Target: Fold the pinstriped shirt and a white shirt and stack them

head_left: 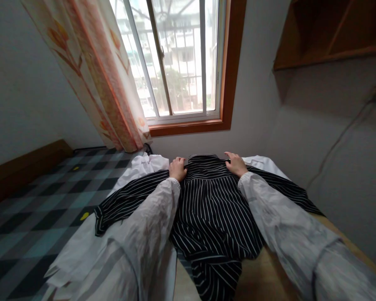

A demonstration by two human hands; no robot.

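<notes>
A black shirt with thin white stripes [217, 200] lies spread out, its collar end towards the window and its lower part bunched near me. One sleeve stretches out to each side. My left hand [177, 168] is closed on the shirt's left shoulder, with the fingers curled over the cloth. At the opposite shoulder, my right hand [236, 164] pinches the fabric while one finger sticks out over the collar side. Beneath the striped shirt lies white cloth [78, 253], which shows on both sides of it.
A bed with a checked sheet [34, 221] stands on the left, close to a wooden table surface [260, 276]. Behind are a window [181, 62] and a flowered curtain [97, 75]. A wooden shelf [332, 58] and a cable [335, 146] are on the right wall.
</notes>
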